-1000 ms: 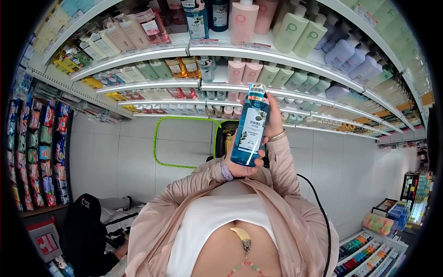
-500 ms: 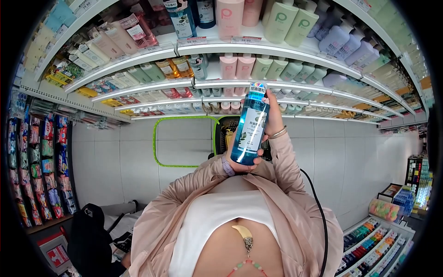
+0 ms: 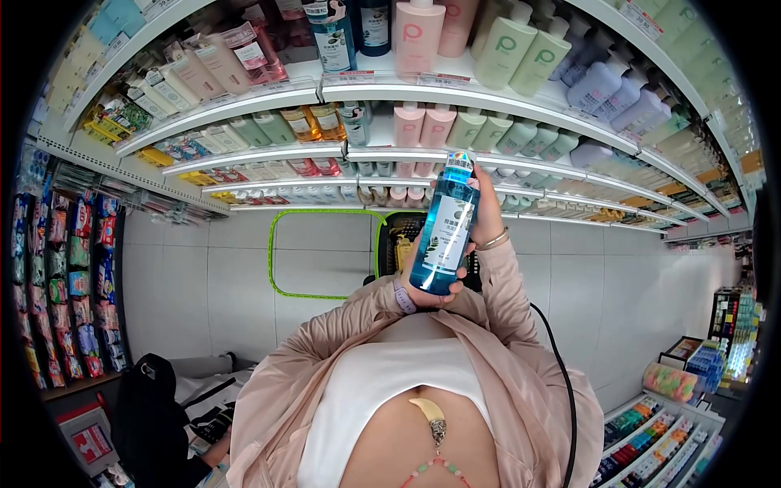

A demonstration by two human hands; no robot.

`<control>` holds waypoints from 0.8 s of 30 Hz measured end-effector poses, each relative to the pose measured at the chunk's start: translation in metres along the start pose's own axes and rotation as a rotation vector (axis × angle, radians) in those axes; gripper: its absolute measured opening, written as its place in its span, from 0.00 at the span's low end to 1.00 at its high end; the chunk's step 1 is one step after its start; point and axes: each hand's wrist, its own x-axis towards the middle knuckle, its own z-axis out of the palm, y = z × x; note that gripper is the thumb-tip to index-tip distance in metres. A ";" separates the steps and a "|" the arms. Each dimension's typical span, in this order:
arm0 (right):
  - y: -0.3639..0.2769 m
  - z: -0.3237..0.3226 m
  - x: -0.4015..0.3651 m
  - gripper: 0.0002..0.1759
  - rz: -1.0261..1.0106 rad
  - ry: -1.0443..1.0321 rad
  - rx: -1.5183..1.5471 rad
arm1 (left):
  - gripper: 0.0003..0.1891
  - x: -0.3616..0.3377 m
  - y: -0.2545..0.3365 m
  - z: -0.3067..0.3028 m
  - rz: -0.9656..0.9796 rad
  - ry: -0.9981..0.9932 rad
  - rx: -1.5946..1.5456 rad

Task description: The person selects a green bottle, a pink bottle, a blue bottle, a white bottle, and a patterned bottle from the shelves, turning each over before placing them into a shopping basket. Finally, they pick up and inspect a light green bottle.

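Tilted in front of my chest is a clear blue shampoo bottle (image 3: 446, 236) with a white label and Chinese print, its capped top pointing away from me. My left hand (image 3: 423, 298), with a pale purple band at the wrist, is closed round its lower end, fingertips showing on the right side. Along the bottle's upper right side, my right hand (image 3: 488, 203) grips it, a bracelet at the wrist. The backs of both hands' fingers are partly hidden by the bottle. Similar blue bottles (image 3: 333, 45) stand on the shelf ahead.
Below my hands stands a black basket (image 3: 394, 224) with a yellow item inside and a green frame (image 3: 271, 252) at its left. Shelves (image 3: 521, 93) of pink, green and lilac bottles run ahead. Hanging packets (image 3: 81, 285) line the left. A person in black (image 3: 150, 415) is at lower left.
The shampoo bottle and both hands have shifted very slightly right and down in view, as have the shelves. Both hands keep their hold on the bottle.
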 end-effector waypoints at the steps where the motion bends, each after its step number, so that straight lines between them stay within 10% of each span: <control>1: 0.000 -0.001 0.000 0.26 0.000 0.000 0.001 | 0.44 0.000 0.000 0.000 -0.001 0.000 -0.002; 24: -0.005 -0.003 -0.013 0.25 -0.057 0.037 0.029 | 0.43 0.005 -0.008 0.001 0.010 0.131 0.075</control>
